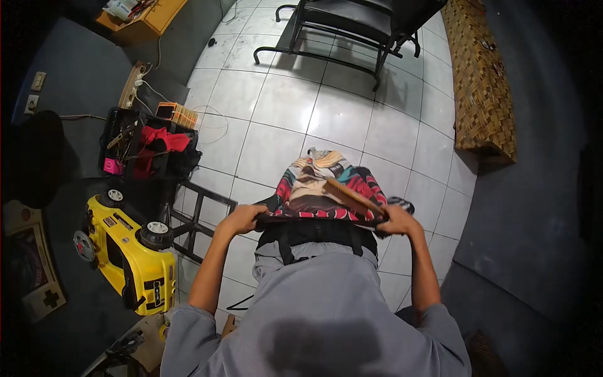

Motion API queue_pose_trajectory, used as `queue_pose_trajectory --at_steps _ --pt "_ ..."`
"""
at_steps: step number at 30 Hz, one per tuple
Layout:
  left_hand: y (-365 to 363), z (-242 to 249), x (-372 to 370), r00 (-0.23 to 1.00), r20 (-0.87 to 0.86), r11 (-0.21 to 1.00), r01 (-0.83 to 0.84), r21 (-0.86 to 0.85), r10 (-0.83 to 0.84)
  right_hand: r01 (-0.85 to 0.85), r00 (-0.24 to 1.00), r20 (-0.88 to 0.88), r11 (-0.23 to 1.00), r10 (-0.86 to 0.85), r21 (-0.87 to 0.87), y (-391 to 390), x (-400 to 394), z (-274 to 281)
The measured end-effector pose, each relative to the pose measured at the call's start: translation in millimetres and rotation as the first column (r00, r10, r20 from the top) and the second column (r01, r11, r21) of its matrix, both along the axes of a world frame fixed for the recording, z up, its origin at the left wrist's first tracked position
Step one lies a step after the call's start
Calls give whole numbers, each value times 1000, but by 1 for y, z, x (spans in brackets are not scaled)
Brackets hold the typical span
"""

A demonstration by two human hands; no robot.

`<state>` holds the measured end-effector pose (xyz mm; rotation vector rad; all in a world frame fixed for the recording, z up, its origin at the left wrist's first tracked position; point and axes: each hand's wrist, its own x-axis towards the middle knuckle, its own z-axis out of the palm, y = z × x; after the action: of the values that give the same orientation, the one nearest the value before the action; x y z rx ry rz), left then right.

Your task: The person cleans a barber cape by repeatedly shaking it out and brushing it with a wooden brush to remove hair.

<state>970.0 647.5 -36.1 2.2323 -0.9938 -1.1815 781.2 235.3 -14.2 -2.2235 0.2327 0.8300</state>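
Observation:
In front of my waist is a colourful printed cloth [314, 182] with red, black, white and teal patches. Its near edge lies across a black strapped item [320, 235] at my waist. My left hand [244, 220] is closed on the cloth's left corner. At the opposite corner, my right hand [401, 221] is closed around the end of a wooden brush [352, 196] and appears to pinch the cloth edge too. The brush slants forward and left over the print, bristles along one side. A dark patterned bit of material [401, 203] shows beside my right hand.
A yellow toy car [129, 254] hangs or stands at left, near a black metal frame [201, 217]. Beyond is a black crate [116, 135] with red cloth. A black reclining chair [345, 25] stands ahead on white tiles [276, 100]. A woven box [483, 81] lines the right wall.

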Motion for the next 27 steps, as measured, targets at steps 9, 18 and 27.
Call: queue_pose_trajectory --at_steps 9,18,27 --pt "12 4 -29 707 -602 928 -254 273 371 374 859 -496 820 -129 434 -8 -43 -56" --pt "27 -50 -23 873 -430 973 -190 133 229 306 815 -578 820 37 484 -3 -9 -24" --pt "20 -60 -8 877 -403 879 -44 475 262 234 887 -384 967 -256 -106 10 -34 -154"
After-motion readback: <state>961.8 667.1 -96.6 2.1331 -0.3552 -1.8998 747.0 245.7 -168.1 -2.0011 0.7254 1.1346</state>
